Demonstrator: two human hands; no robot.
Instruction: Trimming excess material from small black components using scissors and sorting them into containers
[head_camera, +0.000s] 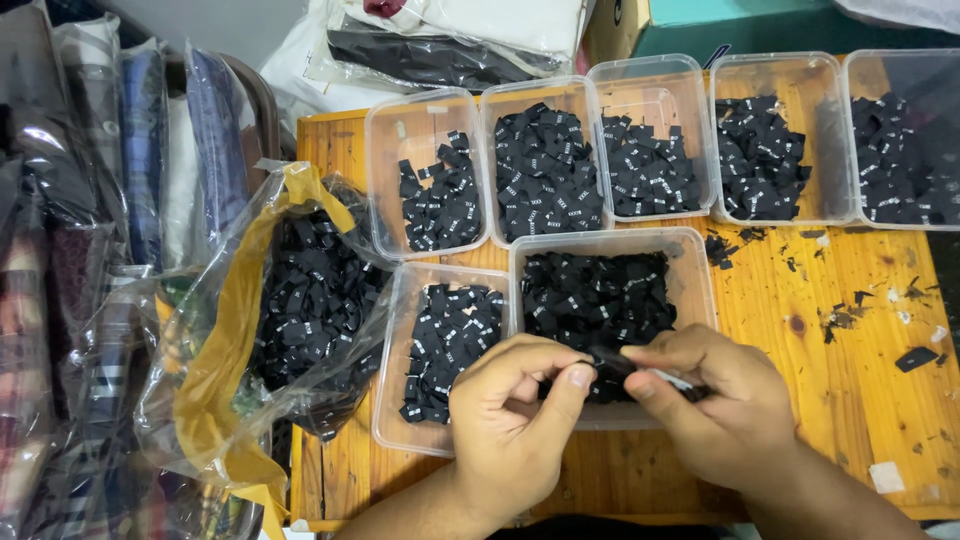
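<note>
My left hand (515, 425) and my right hand (715, 405) meet over the near edge of a clear plastic tub (700, 280) full of small black fabric labels. Both pinch a small black label (612, 362) between thumbs and forefingers. The right hand also seems to hold a few more labels under its fingers. A smaller tub (390, 400) of black labels stands just left of my left hand.
Several more clear tubs of black labels line the back of the wooden table (860, 330). A clear bag (230, 350) of labels with yellow tape slumps at the left. Folded clothes in plastic stand further left. Black scraps (915, 358) litter the right.
</note>
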